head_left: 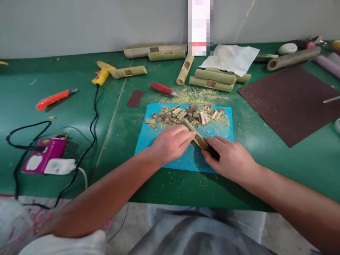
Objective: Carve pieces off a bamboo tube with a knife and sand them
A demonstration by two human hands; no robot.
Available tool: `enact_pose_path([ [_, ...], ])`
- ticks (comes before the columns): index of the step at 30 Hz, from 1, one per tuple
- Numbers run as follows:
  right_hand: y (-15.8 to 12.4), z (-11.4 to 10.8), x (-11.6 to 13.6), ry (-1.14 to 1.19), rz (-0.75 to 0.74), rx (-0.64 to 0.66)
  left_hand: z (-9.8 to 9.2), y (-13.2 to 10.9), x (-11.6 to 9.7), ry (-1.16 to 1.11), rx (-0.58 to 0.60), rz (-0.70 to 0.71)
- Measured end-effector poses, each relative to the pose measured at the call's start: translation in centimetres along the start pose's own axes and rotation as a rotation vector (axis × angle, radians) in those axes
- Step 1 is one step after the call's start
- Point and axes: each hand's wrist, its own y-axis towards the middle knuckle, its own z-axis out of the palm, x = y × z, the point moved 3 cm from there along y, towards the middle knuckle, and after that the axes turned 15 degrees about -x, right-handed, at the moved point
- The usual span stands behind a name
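Observation:
A short bamboo tube (201, 141) with a rectangular cut-out in its side lies slantwise between my hands, above a blue sheet (183, 163). My right hand (230, 155) is closed around its near end, where a dark patch shows under the fingers. At the tube's left side, my left hand (174, 142) is closed, its fingertips against the edge by the cut-out. Whether a small piece is also pinched there is hidden. Just beyond, bamboo chips (203, 117) and shavings are heaped on the sheet. A red-handled knife (162, 88) rests behind the heap.
Several cut bamboo tubes (167, 54) lie along the back. A brown sheet (289, 106) is at right, a small brown piece (135, 98) left of centre. Further left are an orange utility knife (54, 100), a yellow glue gun (103, 73) and a purple power strip (39, 159) with cords.

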Motion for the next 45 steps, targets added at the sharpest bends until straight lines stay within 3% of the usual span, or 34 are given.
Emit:
enact_pose_path([
  [10, -0.17, -0.03, 0.07, -0.049, -0.022, -0.035, -0.23, 0.56, 0.05, 0.026, -0.041, -0.014],
  [13, -0.15, -0.02, 0.08, -0.037, -0.027, -0.036, -0.08, 0.5, -0.02, -0.001, 0.01, -0.005],
  [22, -0.17, 0.16, -0.07, -0.007, -0.005, -0.03, -0.29, 0.58, 0.09, 0.029, -0.068, -0.01],
  [33, -0.25, 0.24, -0.11, 0.012, -0.006, -0.022, -0.05, 0.36, -0.19, -0.017, 0.027, -0.014],
  [36, -0.23, 0.21, -0.11, 0.011, 0.0, -0.022, -0.27, 0.44, 0.11, 0.022, -0.061, -0.029],
  [39, -0.21, 0.16, -0.11, 0.01, -0.003, -0.02, 0.05, 0.36, -0.02, -0.01, 0.013, -0.003],
  [42, -0.22, 0.15, -0.17, 0.028, 0.009, -0.018, -0.07, 0.41, -0.1, 0.005, -0.034, -0.027],
  [45, -0.24, 0.2, -0.18, 0.032, 0.014, -0.005, -0.01, 0.38, -0.14, -0.055, -0.003, -0.033],
])
